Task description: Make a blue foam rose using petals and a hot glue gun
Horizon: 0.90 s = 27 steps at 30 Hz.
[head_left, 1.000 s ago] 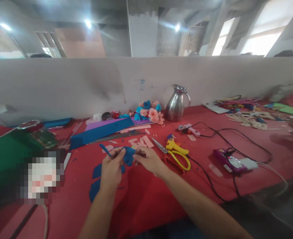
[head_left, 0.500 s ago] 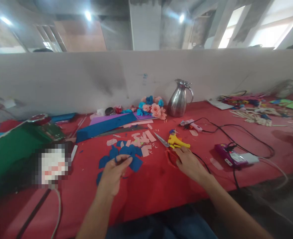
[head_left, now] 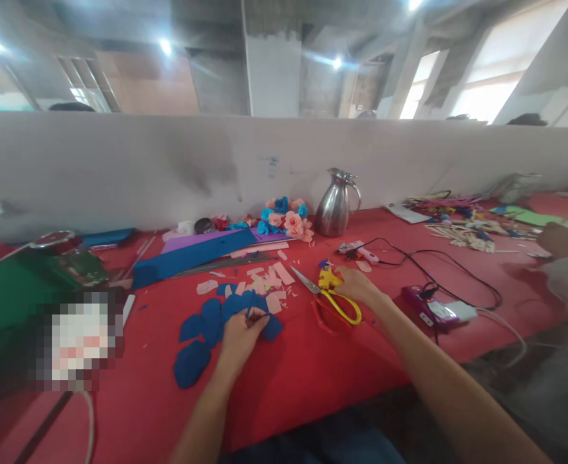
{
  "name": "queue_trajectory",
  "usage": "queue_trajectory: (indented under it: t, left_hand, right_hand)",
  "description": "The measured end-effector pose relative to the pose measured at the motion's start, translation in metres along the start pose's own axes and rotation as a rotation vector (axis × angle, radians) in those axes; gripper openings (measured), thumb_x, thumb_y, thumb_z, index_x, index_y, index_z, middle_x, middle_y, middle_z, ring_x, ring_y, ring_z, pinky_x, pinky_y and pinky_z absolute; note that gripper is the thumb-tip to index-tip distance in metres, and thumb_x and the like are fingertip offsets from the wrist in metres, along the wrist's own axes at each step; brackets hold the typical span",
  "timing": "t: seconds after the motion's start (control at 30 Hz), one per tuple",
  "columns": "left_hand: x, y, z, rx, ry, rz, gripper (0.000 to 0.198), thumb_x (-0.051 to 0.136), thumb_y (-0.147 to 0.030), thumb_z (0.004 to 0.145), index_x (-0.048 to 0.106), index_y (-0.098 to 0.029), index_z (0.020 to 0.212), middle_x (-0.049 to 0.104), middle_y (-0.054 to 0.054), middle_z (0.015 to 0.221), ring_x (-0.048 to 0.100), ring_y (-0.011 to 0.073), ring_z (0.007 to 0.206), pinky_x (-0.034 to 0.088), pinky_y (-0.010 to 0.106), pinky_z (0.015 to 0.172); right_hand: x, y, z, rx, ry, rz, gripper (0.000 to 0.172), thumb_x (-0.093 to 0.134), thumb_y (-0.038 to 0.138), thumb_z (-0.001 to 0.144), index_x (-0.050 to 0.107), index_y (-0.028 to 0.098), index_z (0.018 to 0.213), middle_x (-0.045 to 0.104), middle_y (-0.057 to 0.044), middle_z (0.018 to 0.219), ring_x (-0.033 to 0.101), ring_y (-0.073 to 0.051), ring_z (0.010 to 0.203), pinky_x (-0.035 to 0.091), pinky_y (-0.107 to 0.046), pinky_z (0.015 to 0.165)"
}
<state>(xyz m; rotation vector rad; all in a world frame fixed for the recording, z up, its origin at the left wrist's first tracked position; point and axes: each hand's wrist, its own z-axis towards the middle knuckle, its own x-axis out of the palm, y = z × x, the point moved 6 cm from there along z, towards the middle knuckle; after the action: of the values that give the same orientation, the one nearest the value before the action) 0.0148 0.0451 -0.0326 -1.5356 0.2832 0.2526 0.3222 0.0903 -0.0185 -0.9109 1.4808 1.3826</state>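
Observation:
My left hand (head_left: pixel 242 330) is closed in a pinch on a blue felt piece (head_left: pixel 265 322), held low over the red table (head_left: pixel 313 367). More blue felt petals (head_left: pixel 194 351) lie just to its left. My right hand (head_left: pixel 356 285) reaches out to the right and rests on the yellow-handled scissors (head_left: pixel 335 295), its fingers curled at the handles. Pink felt scraps (head_left: pixel 274 277) are scattered between the two hands, a little further back.
A steel jug (head_left: pixel 335 203) stands at the white partition beside a bunch of pink and blue felt flowers (head_left: pixel 286 219). A blue foam sheet (head_left: pixel 192 254) lies at the left back. A glue gun (head_left: pixel 361 248), black cables and a purple device (head_left: pixel 431 308) sit to the right.
My right hand left the blue felt and went right to the scissors. My left hand lowered the felt piece to the table among the other blue petals.

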Motion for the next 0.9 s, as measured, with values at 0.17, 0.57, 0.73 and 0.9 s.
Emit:
queue_trajectory:
  t: [0.17, 0.57, 0.73, 0.9]
  left_hand:
    - [0.004, 0.003, 0.000, 0.083, 0.075, 0.086, 0.020, 0.059, -0.040, 0.068, 0.064, -0.021, 0.068, 0.069, 0.002, 0.068, 0.064, 0.0215, 0.068, 0.047, 0.032, 0.068]
    - [0.006, 0.003, 0.001, 0.099, 0.071, 0.177, 0.018, 0.054, -0.034, 0.071, 0.065, -0.020, 0.071, 0.070, 0.003, 0.072, 0.065, 0.0209, 0.072, 0.048, 0.031, 0.069]
    - [0.005, 0.005, 0.002, 0.084, 0.057, 0.249, 0.017, 0.056, -0.034, 0.071, 0.067, -0.021, 0.074, 0.072, 0.003, 0.077, 0.067, 0.0215, 0.075, 0.048, 0.031, 0.070]
    - [0.007, 0.007, 0.004, 0.109, 0.071, 0.267, 0.017, 0.057, -0.033, 0.071, 0.068, -0.020, 0.075, 0.073, 0.004, 0.078, 0.067, 0.0221, 0.076, 0.049, 0.032, 0.071]
  right_hand:
    - [-0.010, 0.001, -0.004, 0.041, -0.095, 0.106, 0.044, 0.056, 0.017, 0.072, 0.057, 0.012, 0.115, 0.066, -0.016, 0.108, 0.059, -0.029, 0.103, 0.043, -0.033, 0.081]
    - [-0.008, 0.045, -0.116, -0.106, 0.428, 0.935, 0.050, 0.056, 0.064, 0.075, 0.058, 0.015, 0.080, 0.057, 0.000, 0.060, 0.048, -0.010, 0.052, 0.037, -0.023, 0.051]
    - [0.014, 0.064, -0.132, -0.210, 0.395, 0.778, 0.049, 0.045, 0.065, 0.083, 0.053, 0.017, 0.075, 0.047, 0.004, 0.052, 0.043, -0.009, 0.046, 0.034, -0.022, 0.046]
    - [0.023, 0.081, -0.132, -0.211, 0.436, 0.746, 0.047, 0.044, 0.064, 0.083, 0.049, 0.019, 0.071, 0.045, 0.004, 0.050, 0.044, -0.010, 0.045, 0.034, -0.022, 0.044]
